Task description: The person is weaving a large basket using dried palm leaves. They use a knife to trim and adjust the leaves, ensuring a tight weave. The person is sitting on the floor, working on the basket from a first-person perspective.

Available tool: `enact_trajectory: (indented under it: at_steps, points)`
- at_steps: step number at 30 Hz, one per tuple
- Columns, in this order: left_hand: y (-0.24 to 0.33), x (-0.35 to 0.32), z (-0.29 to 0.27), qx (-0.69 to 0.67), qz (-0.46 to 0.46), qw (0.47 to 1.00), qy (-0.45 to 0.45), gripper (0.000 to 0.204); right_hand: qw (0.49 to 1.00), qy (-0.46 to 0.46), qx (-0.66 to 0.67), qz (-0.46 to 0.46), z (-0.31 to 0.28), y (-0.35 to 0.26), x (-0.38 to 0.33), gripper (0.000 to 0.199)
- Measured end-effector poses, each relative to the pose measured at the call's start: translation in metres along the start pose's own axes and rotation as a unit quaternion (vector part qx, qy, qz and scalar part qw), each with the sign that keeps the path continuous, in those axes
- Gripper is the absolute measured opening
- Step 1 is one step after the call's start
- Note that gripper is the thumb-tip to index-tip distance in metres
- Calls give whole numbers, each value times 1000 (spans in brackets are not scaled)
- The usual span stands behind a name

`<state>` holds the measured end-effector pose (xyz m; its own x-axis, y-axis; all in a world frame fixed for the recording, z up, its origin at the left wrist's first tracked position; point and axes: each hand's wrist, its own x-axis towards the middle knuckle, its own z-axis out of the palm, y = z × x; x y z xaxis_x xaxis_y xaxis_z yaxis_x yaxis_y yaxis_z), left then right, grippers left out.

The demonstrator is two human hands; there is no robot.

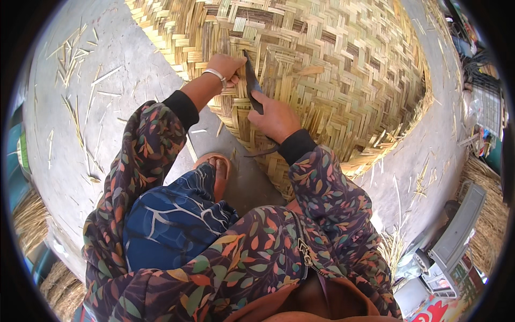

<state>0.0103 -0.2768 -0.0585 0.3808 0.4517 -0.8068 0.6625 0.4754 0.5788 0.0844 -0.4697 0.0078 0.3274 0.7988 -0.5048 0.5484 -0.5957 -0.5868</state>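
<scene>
Clearly the weaving is well advanced: the large woven bamboo basket point(332, 70) lies on its side on the concrete floor point(107, 96), its wall a dense herringbone of flat strips already closed over nearly all that shows. What looks unfinished is the rim, where loose strip ends stick out ragged along the lower and right edges, so trimming and binding the edge seem to be what is left.

The left hand point(225, 68), with a pale bangle at the wrist, presses on the basket wall, its fingers curled down onto the strips; whether they pinch one strip or only hold the weave flat I cannot tell. Just to the right of those fingers, the right hand point(274, 117) is closed around the handle of a dark knife point(252, 86), whose blade points up and away, lying against the weave between the two hands.

Below the fingers a sandalled foot point(217, 172) rests on the floor beside the basket's near edge. Left of the fingers, well apart, bamboo slivers point(75, 59) litter the concrete
</scene>
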Motion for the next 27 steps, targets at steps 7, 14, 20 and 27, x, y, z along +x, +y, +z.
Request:
enact_trajectory:
  at_steps: [7, 14, 20, 27]
  points:
    - [-14, -23, -17, 202, 216, 954, -40, 45, 999, -3, -45, 10, 2, 4, 1, 54]
    - [-18, -25, -8, 317, 274, 907, 53, 40, 994, -25, -110, -4, -9, -9, -20, 54]
    - [-30, -18, -9, 418, 301, 852, 96, 43, 975, -149, -165, 3, -60, -8, -99, 55]
    - [-31, -17, -4, 360, 300, 880, 82, 29, 991, -121, 42, 23, -112, 21, -126, 61]
